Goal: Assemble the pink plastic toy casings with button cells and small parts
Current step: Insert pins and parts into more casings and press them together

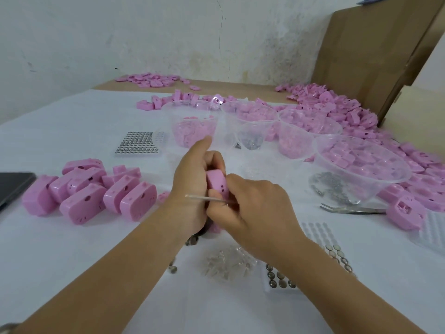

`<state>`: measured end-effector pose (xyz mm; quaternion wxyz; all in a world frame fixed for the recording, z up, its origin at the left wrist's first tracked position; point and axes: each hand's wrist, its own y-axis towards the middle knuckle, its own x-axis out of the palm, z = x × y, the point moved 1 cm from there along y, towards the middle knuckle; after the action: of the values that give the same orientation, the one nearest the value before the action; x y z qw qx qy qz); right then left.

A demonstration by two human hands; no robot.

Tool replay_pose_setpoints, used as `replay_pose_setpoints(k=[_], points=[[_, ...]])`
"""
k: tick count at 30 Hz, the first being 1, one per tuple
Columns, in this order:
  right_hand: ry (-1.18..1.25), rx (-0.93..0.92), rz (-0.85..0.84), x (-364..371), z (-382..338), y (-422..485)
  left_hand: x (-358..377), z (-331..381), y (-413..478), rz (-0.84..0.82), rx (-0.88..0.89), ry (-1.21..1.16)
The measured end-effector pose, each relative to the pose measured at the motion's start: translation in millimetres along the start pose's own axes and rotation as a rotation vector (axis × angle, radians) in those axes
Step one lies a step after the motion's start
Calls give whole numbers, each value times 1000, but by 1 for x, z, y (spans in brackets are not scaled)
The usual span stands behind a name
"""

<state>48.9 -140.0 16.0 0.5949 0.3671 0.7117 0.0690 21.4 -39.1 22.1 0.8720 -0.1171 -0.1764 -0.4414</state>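
Note:
My left hand (192, 186) grips a pink toy casing (216, 182) held upright over the middle of the table. My right hand (252, 208) pinches a thin metal tool (204, 198) whose tip points left across the casing; its fingers also touch the casing's lower edge. A group of assembled pink casings (86, 189) lies to the left. Button cells (280, 278) sit in a clear tray near my right forearm, and a full tray of cells (137, 143) lies further back. Small clear parts (228, 263) are heaped under my hands.
Clear plastic cups and bowls (361, 165) of pink parts and small metal pieces stand behind my hands. A big heap of pink casings (337, 109) runs along the right side. Metal tweezers (349, 209) lie at right. A dark phone (12, 186) sits at the left edge.

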Motion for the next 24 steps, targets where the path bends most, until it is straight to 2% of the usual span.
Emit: replay_pose_setpoints(k=[1,3,6,9,12,14,16,20,24], points=[[64,86,-48,1,4,1,-1,0,0,-31,-31,-19],[339,261,-18,-1,13,5,-2,-2,1,-79,-12,6],[834,509,-14,-8,24,11,-3,-4,1,-94,153,145],[1085,610,-98,-11,29,11,-3,-7,-2,-161,280,189],[1068,611,-112,-15,33,11,-6,-4,-3,-204,328,233],[849,497,-24,-18,37,9,-7,-3,-3,-182,290,217],[631,332,91,-23,41,7,-6,-1,-2,-89,212,185],[751,119,47,-29,40,6,-4,-2,-3,-54,22,125],[631,33,11,-27,39,4,-6,-2,-3,-2,-74,68]])
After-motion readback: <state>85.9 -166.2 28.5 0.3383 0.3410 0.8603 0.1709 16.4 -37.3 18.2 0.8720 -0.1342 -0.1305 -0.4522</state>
